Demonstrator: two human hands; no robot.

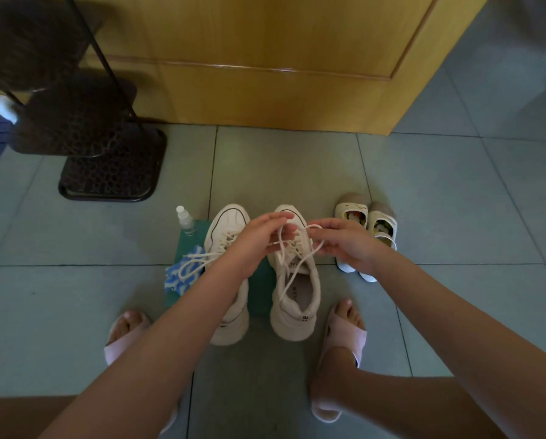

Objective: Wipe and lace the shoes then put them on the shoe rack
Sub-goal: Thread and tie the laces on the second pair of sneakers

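Note:
Two cream sneakers stand side by side on a green mat [262, 293], toes pointing away from me. Over the right sneaker [295, 299], my left hand [259, 236] and my right hand [341, 240] each pinch a strand of its white lace [292, 266], which is pulled up into loops between them. One loose end trails down into the shoe opening. My left forearm crosses the left sneaker [225, 229], whose loose laces spill to the left over a blue-and-white cloth [178, 278].
A small clear spray bottle [185, 218] stands at the mat's far left corner. A pair of small white slip-on shoes [366, 236] sits to the right. A dark metal shoe rack [107, 160] stands far left by a wooden door [265, 58]. My feet wear pink slippers.

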